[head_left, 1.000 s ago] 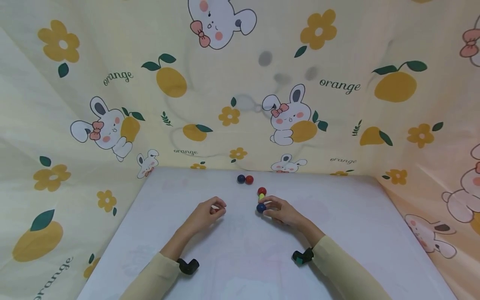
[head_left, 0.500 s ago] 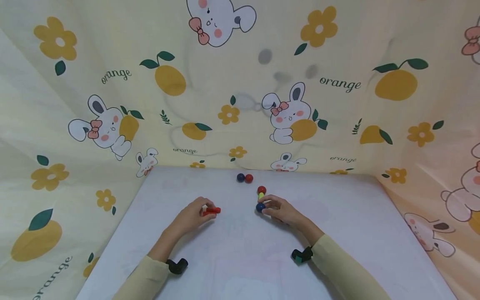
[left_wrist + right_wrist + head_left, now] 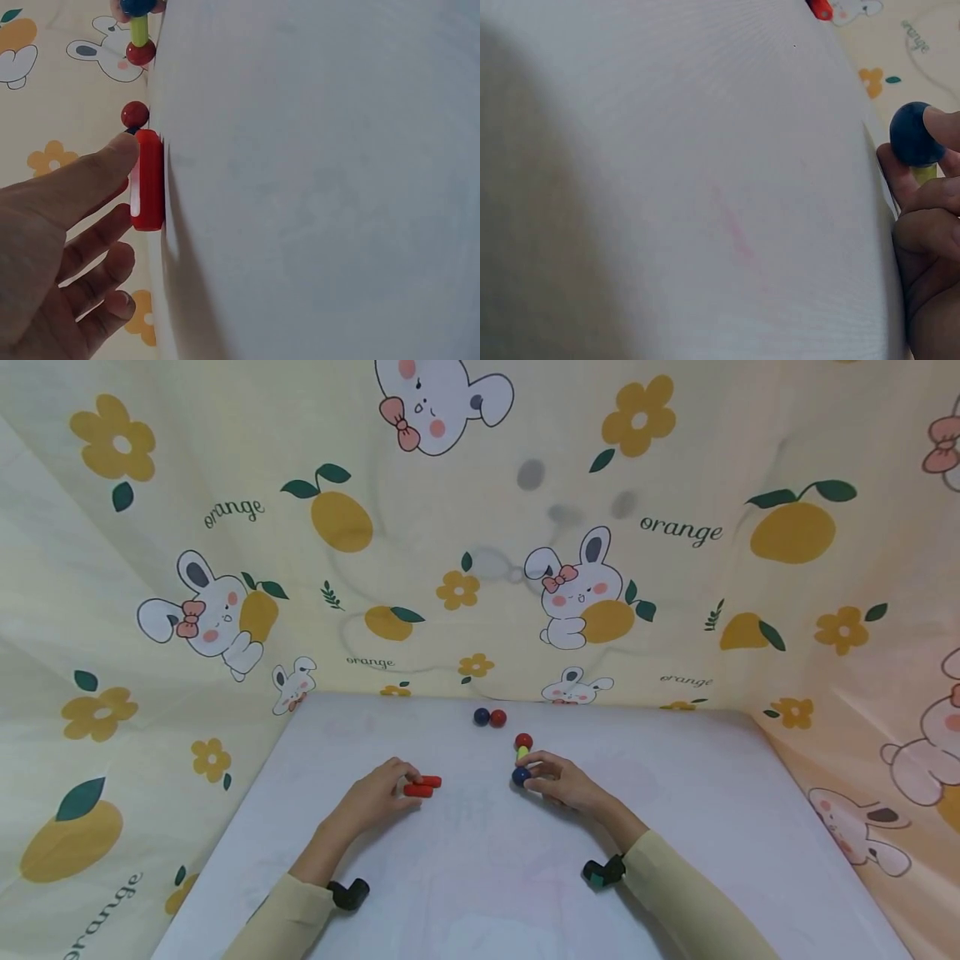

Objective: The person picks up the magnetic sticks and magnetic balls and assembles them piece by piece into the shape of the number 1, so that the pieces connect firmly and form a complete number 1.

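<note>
Two red rods point(image 3: 418, 792) lie side by side on the white table. My left hand point(image 3: 375, 793) is at their left end, its fingertips by the rear rod and its thumb in front. In the left wrist view, the thumb lies along the near red rod point(image 3: 148, 184) and the other fingers are loosely bent. My right hand point(image 3: 566, 783) pinches a blue ball point(image 3: 521, 776) between thumb and fingers. A yellow-green rod point(image 3: 522, 753) joins that ball to a red ball point(image 3: 523, 741) behind it; the fingers partly cover the rod.
Behind the hands, a dark blue ball point(image 3: 482, 717) and another red ball point(image 3: 498, 718) sit touching near the back of the table point(image 3: 480, 893). A patterned cloth point(image 3: 480, 527) with rabbits and oranges hangs behind the table and along its sides.
My left hand has moved left and toward me, bringing the red rods into view. Its grip has loosened, and they lie in front of the fingertips. The right hand has stayed put.
</note>
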### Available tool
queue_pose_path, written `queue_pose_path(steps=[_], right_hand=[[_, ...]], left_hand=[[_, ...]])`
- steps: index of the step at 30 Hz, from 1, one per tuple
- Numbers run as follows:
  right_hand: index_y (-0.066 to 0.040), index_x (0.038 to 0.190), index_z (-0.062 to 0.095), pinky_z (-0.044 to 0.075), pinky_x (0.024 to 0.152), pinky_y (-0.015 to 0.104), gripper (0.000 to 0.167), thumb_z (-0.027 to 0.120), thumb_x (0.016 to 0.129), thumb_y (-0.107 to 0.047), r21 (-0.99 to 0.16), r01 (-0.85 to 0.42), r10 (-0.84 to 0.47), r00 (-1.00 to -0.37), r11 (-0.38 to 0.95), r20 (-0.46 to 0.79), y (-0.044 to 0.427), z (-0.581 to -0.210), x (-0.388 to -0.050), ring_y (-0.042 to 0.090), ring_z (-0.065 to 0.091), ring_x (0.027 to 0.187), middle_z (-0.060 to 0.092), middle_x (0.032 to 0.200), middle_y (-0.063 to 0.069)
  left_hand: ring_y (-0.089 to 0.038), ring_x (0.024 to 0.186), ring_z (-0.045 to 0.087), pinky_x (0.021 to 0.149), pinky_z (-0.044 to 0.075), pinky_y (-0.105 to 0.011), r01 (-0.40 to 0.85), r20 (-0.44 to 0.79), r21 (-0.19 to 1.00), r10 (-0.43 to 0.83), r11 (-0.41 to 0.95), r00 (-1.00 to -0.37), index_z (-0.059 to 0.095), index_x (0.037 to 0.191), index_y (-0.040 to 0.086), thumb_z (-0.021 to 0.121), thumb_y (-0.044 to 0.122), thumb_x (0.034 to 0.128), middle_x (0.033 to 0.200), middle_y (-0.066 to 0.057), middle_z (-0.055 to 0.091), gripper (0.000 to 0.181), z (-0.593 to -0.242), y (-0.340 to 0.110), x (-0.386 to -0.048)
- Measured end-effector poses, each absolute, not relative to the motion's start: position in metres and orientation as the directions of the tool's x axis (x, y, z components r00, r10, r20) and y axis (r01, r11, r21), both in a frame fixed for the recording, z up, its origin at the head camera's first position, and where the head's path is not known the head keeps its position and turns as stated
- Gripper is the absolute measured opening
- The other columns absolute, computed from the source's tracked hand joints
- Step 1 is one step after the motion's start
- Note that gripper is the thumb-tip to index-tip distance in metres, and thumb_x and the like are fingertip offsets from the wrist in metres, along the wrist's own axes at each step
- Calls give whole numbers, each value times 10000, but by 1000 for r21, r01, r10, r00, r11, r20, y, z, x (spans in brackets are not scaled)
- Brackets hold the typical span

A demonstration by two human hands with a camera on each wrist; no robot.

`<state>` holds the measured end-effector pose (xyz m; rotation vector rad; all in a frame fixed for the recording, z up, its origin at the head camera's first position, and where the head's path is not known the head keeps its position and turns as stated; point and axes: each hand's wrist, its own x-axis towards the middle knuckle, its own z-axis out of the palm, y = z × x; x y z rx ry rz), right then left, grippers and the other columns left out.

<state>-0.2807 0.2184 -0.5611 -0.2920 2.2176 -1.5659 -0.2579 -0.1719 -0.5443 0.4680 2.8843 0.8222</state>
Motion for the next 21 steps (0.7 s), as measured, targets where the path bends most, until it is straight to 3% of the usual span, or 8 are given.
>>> queue_pose_path(steps=[21], right_hand=[[-201,1456,621,409,578,242,427,723,1051,-295,-934,55,-407,-890,354,-207,222,-566,-284,200,477,668,636,1381,165]], left_hand=[[-126,867,558,789,525,-313,269,24,527,302,806,-953,708,1177,213,840,244,961,1146,40,662,255,-538,-164,-263]])
